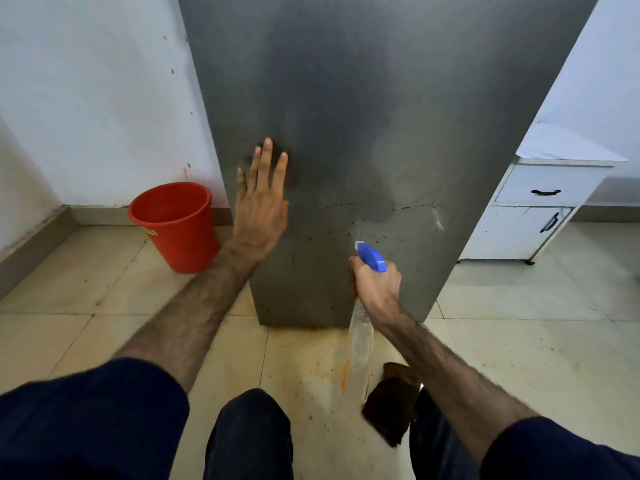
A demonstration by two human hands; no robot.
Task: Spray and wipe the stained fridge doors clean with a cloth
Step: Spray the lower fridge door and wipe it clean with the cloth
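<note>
The grey fridge door fills the middle of the view, with dark specks and a thin stained line across its lower part. My left hand lies flat against the door at its left side, fingers spread, holding nothing. My right hand is shut on a clear spray bottle with a blue trigger head, whose nozzle points at the lower door from close by. A dark brown cloth lies low by my right knee, under my right forearm. Neither hand touches it.
A red bucket stands on the tiled floor left of the fridge, by the white wall. A white cabinet with black handles stands to the right. Orange stains and drips mark the floor tiles in front of the fridge.
</note>
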